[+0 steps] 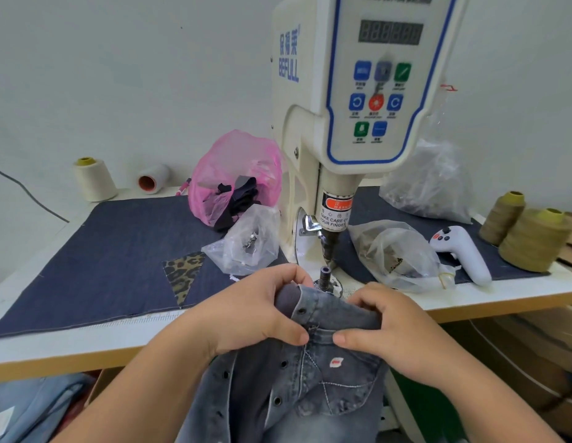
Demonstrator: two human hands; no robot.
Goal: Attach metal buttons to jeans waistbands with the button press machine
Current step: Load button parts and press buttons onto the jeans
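Grey washed jeans [287, 388] hang over the table's front edge, waistband [323, 310] up against the press. My left hand [249, 310] pinches the waistband's left end, thumb on top near a dark eyelet. My right hand [403, 330] grips the waistband from the right, thumb pressing by the fly seam. The cream button press machine [351, 100] stands behind. Its punch [330, 241] hangs above the lower die post [324, 278], just beyond my fingers. Several dark eyelets run down the fly.
A denim mat [96, 260] covers the table. Clear bags of metal parts [249, 243] [396, 254] flank the machine, with a pink bag [236, 174] and another clear bag [431, 183] behind. Thread cones [534, 241] and a white handheld controller [460, 251] lie right; pale cones [94, 179] stand far left.
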